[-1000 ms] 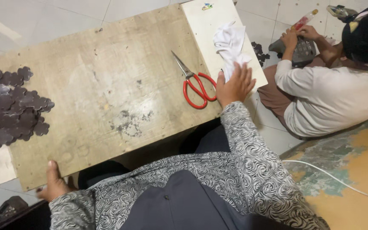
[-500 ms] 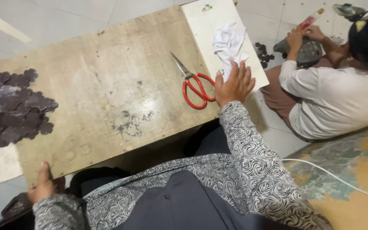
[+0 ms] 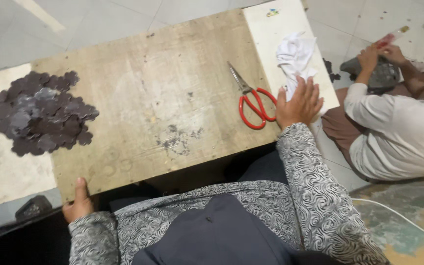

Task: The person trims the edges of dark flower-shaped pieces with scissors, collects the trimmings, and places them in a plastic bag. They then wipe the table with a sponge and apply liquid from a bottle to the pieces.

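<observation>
Our fingers (image 3: 306,91) lie spread and flat on the right hand (image 3: 298,104), palm down on the near right corner of the worn, pale wooden board (image 3: 148,105), with the tips reaching the crumpled white cloth (image 3: 294,56) and gripping nothing. Our left hand (image 3: 78,206) hooks the board's near left corner, thumb on top; the other fingers curl under the edge, so we cannot tell how tightly they close.

The board sits across our lap, held at both near corners. We judge it stiff, flat and fairly heavy, with a rough surface that should not slip, and those two corners give the steadiest hold. It would tip easily if one side dropped.

The red-handled steel scissors (image 3: 251,98) lie loose just beside our right hand, blades pointing away from us. A heap of small dark flower-shaped cut pieces (image 3: 42,115) rests on the far left of the board, light and likely to slide. A white panel (image 3: 280,29) lies under the cloth. To the right, well apart, another person in a white shirt (image 3: 398,132) sits on the tiled floor (image 3: 123,19), handling something grey, perhaps fabric.
</observation>
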`<action>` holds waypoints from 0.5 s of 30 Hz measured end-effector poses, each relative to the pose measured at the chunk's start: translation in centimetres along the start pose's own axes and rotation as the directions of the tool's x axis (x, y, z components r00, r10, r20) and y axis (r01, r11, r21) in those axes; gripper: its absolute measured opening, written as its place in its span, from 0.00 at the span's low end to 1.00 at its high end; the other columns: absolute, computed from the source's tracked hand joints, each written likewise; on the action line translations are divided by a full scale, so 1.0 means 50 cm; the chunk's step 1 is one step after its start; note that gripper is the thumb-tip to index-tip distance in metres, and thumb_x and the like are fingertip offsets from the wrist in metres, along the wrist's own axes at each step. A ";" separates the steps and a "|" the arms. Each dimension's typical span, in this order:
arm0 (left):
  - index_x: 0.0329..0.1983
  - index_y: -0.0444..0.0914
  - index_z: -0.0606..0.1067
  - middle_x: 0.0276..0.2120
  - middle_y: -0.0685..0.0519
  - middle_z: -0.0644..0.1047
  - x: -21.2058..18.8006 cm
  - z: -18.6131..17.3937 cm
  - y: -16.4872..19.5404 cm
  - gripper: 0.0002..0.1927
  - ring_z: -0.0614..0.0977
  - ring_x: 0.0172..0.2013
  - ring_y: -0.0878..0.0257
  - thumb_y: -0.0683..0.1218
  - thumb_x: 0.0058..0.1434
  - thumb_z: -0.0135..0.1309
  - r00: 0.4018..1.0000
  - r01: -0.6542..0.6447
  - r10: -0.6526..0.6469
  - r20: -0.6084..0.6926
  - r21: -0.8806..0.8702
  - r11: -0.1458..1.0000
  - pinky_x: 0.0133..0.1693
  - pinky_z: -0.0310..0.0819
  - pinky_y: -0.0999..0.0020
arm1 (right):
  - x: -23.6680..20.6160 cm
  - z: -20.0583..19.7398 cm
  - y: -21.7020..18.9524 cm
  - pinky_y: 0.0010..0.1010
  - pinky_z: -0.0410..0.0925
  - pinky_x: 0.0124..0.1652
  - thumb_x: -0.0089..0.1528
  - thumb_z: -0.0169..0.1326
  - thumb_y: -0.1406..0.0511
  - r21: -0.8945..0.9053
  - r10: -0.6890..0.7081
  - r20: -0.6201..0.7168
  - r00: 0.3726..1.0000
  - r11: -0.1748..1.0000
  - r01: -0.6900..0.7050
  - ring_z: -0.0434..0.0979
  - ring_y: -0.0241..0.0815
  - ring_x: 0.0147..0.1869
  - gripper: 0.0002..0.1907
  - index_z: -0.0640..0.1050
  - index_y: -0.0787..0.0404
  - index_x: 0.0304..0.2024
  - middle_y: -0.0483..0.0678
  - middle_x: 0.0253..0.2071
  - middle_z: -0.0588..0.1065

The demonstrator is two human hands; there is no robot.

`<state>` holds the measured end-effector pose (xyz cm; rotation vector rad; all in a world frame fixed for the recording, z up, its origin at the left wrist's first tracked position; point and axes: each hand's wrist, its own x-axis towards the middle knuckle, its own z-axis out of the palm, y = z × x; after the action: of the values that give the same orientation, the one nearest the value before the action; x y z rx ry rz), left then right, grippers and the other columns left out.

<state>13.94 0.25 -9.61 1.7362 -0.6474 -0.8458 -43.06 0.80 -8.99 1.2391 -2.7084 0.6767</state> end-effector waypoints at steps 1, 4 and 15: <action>0.67 0.28 0.67 0.62 0.37 0.71 0.003 0.002 -0.004 0.43 0.73 0.56 0.52 0.58 0.60 0.71 0.993 -0.041 0.064 -0.102 0.212 0.976 0.56 0.69 0.60 | 0.002 0.004 0.003 0.64 0.41 0.69 0.66 0.54 0.51 -0.008 0.004 0.004 1.000 1.000 -0.004 0.50 0.61 0.79 0.32 0.66 0.54 0.69 0.59 0.74 0.59; 0.77 0.26 0.46 0.74 0.30 0.47 0.012 0.026 -0.014 0.58 0.49 0.72 0.35 0.61 0.63 0.69 0.930 -0.087 0.319 -0.182 0.735 0.673 0.67 0.47 0.36 | 0.008 0.011 0.016 0.64 0.43 0.69 0.67 0.55 0.52 -0.054 -0.035 -0.032 0.999 0.998 0.033 0.52 0.61 0.78 0.32 0.67 0.55 0.70 0.59 0.74 0.60; 0.79 0.41 0.41 0.78 0.42 0.37 -0.023 0.166 0.091 0.51 0.36 0.75 0.44 0.73 0.64 0.39 0.946 -0.323 0.055 0.320 0.910 0.260 0.67 0.30 0.31 | -0.009 0.000 0.009 0.69 0.43 0.69 0.70 0.53 0.58 -0.055 -0.191 -0.015 0.982 0.980 0.190 0.52 0.67 0.80 0.28 0.66 0.64 0.69 0.65 0.73 0.62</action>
<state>6.52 -5.01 -6.65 2.5608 -1.7981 -0.4261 -43.09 1.39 -9.28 1.4454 -2.5304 0.5863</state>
